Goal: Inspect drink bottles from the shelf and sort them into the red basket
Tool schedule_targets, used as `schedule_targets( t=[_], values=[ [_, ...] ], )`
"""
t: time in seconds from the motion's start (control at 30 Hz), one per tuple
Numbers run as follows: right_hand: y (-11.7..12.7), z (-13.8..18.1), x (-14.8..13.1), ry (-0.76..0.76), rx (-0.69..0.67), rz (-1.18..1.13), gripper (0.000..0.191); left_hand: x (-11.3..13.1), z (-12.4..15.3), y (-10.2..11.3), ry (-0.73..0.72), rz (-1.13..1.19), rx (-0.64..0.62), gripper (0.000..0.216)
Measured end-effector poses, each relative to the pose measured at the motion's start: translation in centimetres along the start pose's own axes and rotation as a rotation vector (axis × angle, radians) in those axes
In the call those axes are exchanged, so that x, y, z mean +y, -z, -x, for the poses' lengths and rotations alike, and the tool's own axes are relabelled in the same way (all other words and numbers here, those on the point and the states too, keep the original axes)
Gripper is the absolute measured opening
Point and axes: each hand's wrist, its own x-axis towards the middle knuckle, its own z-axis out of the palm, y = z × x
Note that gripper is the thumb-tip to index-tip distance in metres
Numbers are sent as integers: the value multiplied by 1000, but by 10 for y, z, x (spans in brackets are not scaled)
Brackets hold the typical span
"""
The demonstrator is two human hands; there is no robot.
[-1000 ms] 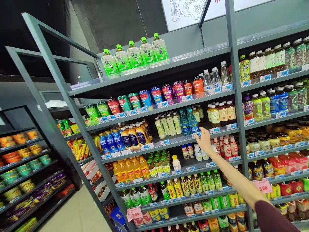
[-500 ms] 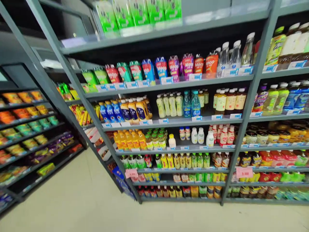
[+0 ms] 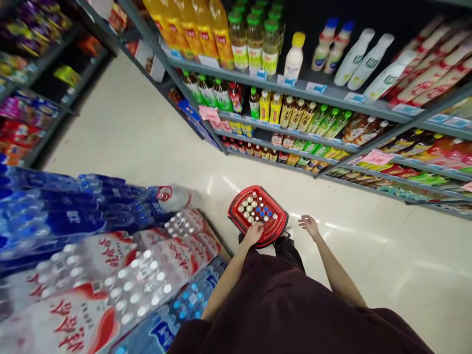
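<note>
A red shopping basket [image 3: 279, 212] is just in front of my legs, with many bottles inside showing white and blue caps [image 3: 262, 212]. My left hand [image 3: 254, 232] reaches over the basket's near side. Its fingers look loosely stretched towards the bottles, with nothing visible in them; whether they touch the basket is unclear. To the right of the basket, my right hand [image 3: 309, 225] hangs apart from it, fingers spread and holding nothing.
Drink shelves [image 3: 309, 91] run across ahead, with juice bottles [image 3: 206, 37] and white bottles [image 3: 361, 58]. Wrapped packs of water bottles [image 3: 140, 285] are stacked close on my left. Snack shelves [image 3: 72, 105] stand at far left. Pale floor [image 3: 158, 137] shows between.
The view has tipped down from the upper drink shelves to the floor. The basket, both hands and the stacked water packs have come into sight.
</note>
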Motion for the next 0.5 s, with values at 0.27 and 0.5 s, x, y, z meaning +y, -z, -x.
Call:
schedule_targets(
  t=[0.27, 0.5],
  values=[
    [-110, 19, 48, -238, -239, 125, 23, -34, 10, -85, 76, -37, -271, 32],
    [-191, 22, 91, -222, -461, 228, 16, -153, 62, -117, 463, -132, -402, 47]
  ],
)
